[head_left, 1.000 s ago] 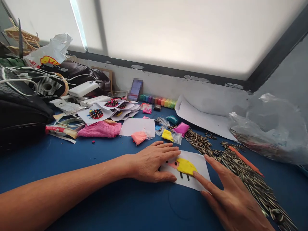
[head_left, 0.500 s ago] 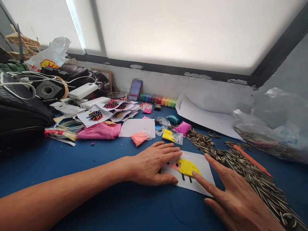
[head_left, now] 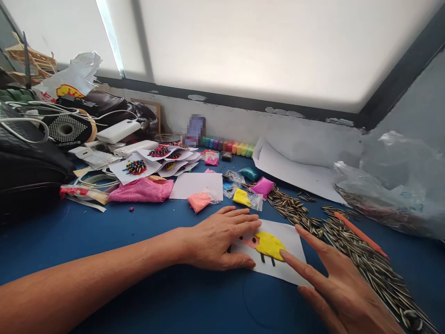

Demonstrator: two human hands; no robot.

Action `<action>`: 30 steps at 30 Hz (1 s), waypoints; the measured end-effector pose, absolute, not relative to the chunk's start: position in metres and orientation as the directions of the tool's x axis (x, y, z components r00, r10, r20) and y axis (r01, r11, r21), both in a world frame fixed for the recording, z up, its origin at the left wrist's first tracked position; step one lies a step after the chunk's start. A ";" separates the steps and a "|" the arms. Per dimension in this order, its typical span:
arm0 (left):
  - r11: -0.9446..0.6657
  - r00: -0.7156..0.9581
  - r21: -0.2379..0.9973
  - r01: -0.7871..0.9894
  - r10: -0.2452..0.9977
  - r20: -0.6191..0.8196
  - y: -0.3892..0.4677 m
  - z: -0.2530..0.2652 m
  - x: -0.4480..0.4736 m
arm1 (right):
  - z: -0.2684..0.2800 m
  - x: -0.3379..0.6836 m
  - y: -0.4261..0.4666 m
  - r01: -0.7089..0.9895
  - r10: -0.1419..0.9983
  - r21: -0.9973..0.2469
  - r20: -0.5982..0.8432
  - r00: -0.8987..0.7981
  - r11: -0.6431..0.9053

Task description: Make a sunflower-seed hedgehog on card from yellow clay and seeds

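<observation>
A white sheet of paper (head_left: pixel 292 271) lies on the blue table, bearing a flat animal figure in soft clay. Its body is yellow clay (head_left: pixel 269 245), its face is pink with black dots, and thin black legs stick out below. My left hand (head_left: pixel 227 239) rests flat over the paper's left part, fingers stretched out, covering some of the face side. My right hand (head_left: pixel 333 278) is spread at the paper's right side. Its index fingertip is at the right edge of the yellow clay; whether it presses there I cannot tell.
Striped sunflower seeds (head_left: pixel 368 260) lie heaped on the right with an orange stick (head_left: pixel 361 234) on them. Behind the paper are clay packets, yellow (head_left: pixel 241 197), orange (head_left: pixel 199 201) and magenta (head_left: pixel 263 187). A pink cloth (head_left: pixel 141 190) and seed-decorated papers (head_left: pixel 135 168) lie left; a plastic bag (head_left: pixel 399 185) sits far right.
My right index fingertip has shifted slightly along the yellow clay's right edge. My left hand keeps its place on the paper. The whole view has moved a little.
</observation>
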State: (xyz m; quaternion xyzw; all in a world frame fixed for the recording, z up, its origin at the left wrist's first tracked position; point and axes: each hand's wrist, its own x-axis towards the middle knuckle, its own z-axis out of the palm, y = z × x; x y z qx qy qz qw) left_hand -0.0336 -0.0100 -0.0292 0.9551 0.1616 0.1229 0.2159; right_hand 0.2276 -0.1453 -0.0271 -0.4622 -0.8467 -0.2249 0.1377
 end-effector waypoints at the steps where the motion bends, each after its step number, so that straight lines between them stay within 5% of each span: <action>1: -0.856 0.918 0.450 0.256 0.361 0.164 -0.010 -0.029 -0.034 | -0.027 0.228 -0.145 0.847 0.726 0.254 0.437 -0.531 0.467; 30: -0.844 0.913 0.471 0.256 0.372 0.171 -0.011 -0.030 -0.034 | -0.032 0.218 -0.139 0.835 0.695 0.436 0.483 -0.532 0.336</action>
